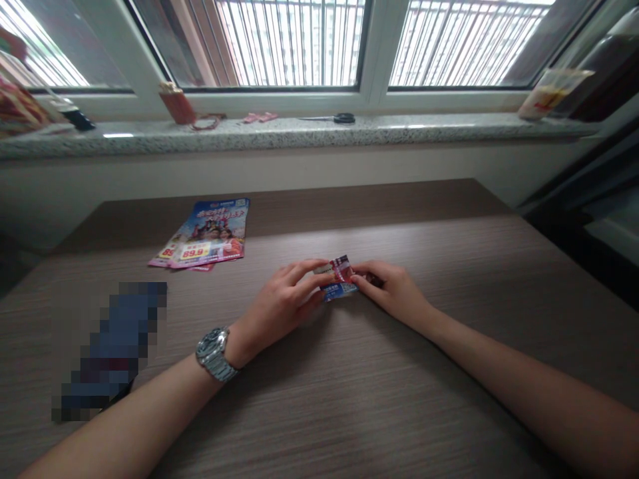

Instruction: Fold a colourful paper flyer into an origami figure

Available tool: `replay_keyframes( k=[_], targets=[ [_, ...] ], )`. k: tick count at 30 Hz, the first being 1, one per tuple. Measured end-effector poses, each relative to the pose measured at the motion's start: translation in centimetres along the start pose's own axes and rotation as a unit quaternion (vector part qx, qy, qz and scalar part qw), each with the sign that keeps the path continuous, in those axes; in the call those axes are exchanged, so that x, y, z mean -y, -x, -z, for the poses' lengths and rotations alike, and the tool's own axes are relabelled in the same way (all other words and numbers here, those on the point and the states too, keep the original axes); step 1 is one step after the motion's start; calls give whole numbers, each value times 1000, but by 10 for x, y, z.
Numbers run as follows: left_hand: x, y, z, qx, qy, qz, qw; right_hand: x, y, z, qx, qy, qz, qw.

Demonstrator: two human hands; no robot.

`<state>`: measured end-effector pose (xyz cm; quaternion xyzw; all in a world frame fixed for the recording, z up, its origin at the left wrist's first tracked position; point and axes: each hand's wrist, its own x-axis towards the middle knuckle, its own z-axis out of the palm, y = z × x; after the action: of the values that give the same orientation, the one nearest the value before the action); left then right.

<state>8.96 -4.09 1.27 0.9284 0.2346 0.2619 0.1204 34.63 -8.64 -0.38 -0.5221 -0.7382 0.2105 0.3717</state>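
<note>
A small folded piece of printed paper (340, 274), pink, white and blue, is between my two hands above the middle of the brown table (319, 399). My left hand (282, 297), with a metal watch on its wrist, grips the paper's left side with its fingers. On the right side, my right hand (394, 287) pinches the paper's edge between thumb and index finger. The left fingertips cover part of the print.
Colourful flyers (214, 233) lie overlapped at the table's back left. A pixelated dark blue object (114, 346) is beside my left forearm. The granite sill (399, 130) carries scissors (343, 118), a red box (177, 106) and a plastic cup (549, 96).
</note>
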Motion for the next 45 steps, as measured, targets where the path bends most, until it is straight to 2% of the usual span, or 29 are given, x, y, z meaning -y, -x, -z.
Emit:
replay_keyframes(
  k=[4, 10, 16, 20, 23, 28, 32, 40, 45],
  targets=[
    [3, 2, -3, 59, -21, 1, 998, -3, -3, 0, 15, 40, 6, 999],
    [7, 7, -9, 98, -32, 18, 994, -7, -4, -2, 28, 84, 13, 996],
    [4, 4, -6, 95, -39, 23, 994, -7, -4, -1, 19, 57, -1, 998],
    [0, 3, -3, 88, -59, 28, 994, -4, -4, 2, -31, 22, -5, 999],
    [-2, 3, -1, 91, -81, 23, 992, -2, -3, 3, -51, 22, 18, 998],
    [-5, 3, -1, 92, -106, 25, 990, -1, 1, 0, -10, 49, 94, 994],
    [-7, 3, -2, 88, -114, 32, 989, -1, 2, -3, -5, 70, 128, 989],
    [-9, 3, 0, 87, -118, 29, 989, -5, 3, -5, 32, 89, 148, 984],
    [-7, 3, 1, 83, -85, 9, 993, -6, 1, -4, 53, 73, 160, 983]
  ],
)
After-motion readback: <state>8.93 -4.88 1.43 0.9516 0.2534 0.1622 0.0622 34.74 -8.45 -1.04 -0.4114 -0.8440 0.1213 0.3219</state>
